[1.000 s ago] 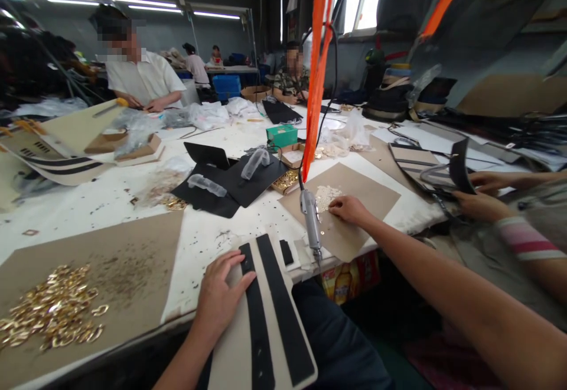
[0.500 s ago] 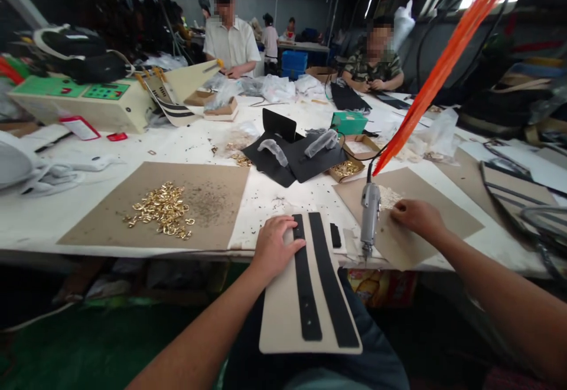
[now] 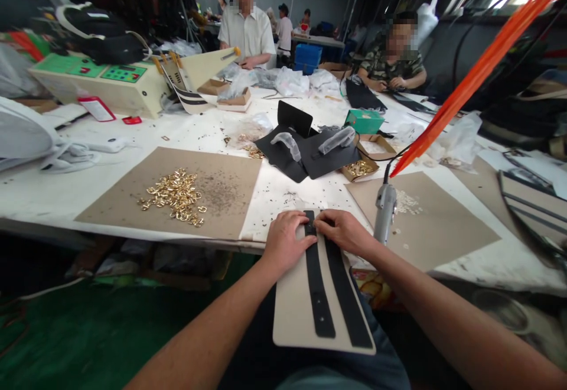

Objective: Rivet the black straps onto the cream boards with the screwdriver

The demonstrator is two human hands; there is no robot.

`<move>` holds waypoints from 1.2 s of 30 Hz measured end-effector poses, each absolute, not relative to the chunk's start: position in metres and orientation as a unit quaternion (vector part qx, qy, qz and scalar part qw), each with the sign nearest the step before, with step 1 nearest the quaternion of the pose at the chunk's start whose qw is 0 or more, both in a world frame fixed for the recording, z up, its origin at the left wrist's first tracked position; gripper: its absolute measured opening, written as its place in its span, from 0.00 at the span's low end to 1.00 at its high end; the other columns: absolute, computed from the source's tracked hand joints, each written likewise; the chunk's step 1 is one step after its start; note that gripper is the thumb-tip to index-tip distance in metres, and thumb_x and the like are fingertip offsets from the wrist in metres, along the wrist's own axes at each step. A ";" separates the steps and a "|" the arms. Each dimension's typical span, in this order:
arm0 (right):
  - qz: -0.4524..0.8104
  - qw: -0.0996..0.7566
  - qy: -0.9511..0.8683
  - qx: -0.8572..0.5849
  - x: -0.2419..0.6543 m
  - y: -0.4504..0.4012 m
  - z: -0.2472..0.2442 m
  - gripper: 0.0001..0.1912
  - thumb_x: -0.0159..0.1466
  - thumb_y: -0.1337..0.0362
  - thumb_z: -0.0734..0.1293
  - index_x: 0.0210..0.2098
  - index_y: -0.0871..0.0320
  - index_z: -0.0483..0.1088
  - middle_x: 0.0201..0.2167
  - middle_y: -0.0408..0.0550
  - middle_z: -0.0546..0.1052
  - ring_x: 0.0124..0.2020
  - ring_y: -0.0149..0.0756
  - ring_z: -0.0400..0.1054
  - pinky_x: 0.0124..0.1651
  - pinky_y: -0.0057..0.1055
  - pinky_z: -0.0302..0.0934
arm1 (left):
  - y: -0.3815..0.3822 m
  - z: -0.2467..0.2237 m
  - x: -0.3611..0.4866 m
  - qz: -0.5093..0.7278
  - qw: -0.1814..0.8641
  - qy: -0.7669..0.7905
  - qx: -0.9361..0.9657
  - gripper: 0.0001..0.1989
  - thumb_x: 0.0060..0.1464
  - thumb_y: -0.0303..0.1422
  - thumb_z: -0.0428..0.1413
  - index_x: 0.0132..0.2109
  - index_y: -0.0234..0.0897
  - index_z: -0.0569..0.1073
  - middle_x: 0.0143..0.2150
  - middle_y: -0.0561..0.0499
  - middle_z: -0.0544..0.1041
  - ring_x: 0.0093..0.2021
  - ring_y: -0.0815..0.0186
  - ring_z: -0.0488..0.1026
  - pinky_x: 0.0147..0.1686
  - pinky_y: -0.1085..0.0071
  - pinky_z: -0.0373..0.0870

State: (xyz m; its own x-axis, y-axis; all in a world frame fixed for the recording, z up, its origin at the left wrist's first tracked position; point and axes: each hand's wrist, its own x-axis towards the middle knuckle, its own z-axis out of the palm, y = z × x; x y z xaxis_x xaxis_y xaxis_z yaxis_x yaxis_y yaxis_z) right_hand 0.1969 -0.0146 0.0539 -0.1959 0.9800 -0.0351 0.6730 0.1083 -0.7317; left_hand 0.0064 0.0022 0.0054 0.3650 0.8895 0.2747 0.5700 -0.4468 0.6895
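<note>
A beige panel (image 3: 292, 313) with two black strips lies across my lap, its far end at the table edge. My left hand (image 3: 286, 239) grips the panel's left side near the far end, thumb and fingertips on the left black strip (image 3: 319, 286). Two small metal dots show near that strip's near end. Over the strip's far end, my right hand (image 3: 343, 230) is pinched closed; whatever is between its fingertips is too small to make out. An electric screwdriver (image 3: 384, 210) hangs just beyond my right wrist, its tip hidden.
Gold metal rings (image 3: 177, 195) lie piled on a brown board (image 3: 115, 201) at left. Small whitish bits (image 3: 406, 202) are scattered on the right-hand brown board (image 3: 452, 218). Black pieces with plastic-wrapped handles (image 3: 305, 156) lie ahead. An orange cord bundle (image 3: 478, 77) slants down. Two people work across the table.
My right hand has moved left from the whitish bits to the far end of the left strip. My left hand still holds the panel. The whole view has shifted slightly.
</note>
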 end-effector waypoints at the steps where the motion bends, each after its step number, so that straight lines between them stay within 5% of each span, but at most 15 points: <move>1: 0.304 0.226 -0.713 -0.589 0.194 -0.009 0.048 0.13 0.66 0.57 0.64 0.33 0.56 0.77 0.30 0.44 0.79 0.32 0.35 0.70 0.37 0.29 0.60 | 0.002 0.005 0.007 0.322 0.251 0.463 0.787 0.20 0.48 0.34 0.71 0.49 0.43 0.78 0.56 0.47 0.79 0.59 0.51 0.72 0.59 0.51 0.68; 11: 0.262 0.168 -0.725 -0.615 0.195 0.004 0.034 0.10 0.64 0.60 0.65 0.34 0.54 0.79 0.32 0.44 0.80 0.32 0.35 0.69 0.35 0.28 0.57 | 0.002 0.003 0.006 0.315 0.252 0.462 0.790 0.20 0.47 0.35 0.71 0.48 0.42 0.78 0.56 0.48 0.79 0.59 0.52 0.71 0.60 0.53 0.68; 20: 0.319 0.108 -0.699 -0.631 0.190 0.017 0.056 0.08 0.60 0.64 0.67 0.28 0.57 0.78 0.22 0.42 0.76 0.26 0.32 0.67 0.29 0.28 0.54 | 0.002 0.006 0.006 0.315 0.255 0.461 0.789 0.19 0.48 0.34 0.71 0.48 0.44 0.78 0.56 0.48 0.79 0.59 0.51 0.71 0.60 0.51 0.68; 36: 0.236 0.127 -0.698 -0.664 0.187 0.011 0.048 0.06 0.61 0.63 0.68 0.34 0.54 0.79 0.33 0.46 0.82 0.36 0.39 0.72 0.35 0.30 0.57 | 0.006 0.004 0.007 0.313 0.232 0.445 0.807 0.18 0.49 0.34 0.70 0.48 0.42 0.78 0.56 0.47 0.79 0.59 0.53 0.72 0.61 0.52 0.68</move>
State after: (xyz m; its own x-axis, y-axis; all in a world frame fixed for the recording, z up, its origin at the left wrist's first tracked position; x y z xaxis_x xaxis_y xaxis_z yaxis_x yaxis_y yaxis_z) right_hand 0.1868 0.0110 0.0483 -0.0858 0.9869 -0.1366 0.8667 0.0063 -0.4989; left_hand 0.0066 0.0057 0.0042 0.4084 0.8627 0.2983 0.5731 -0.4966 0.6518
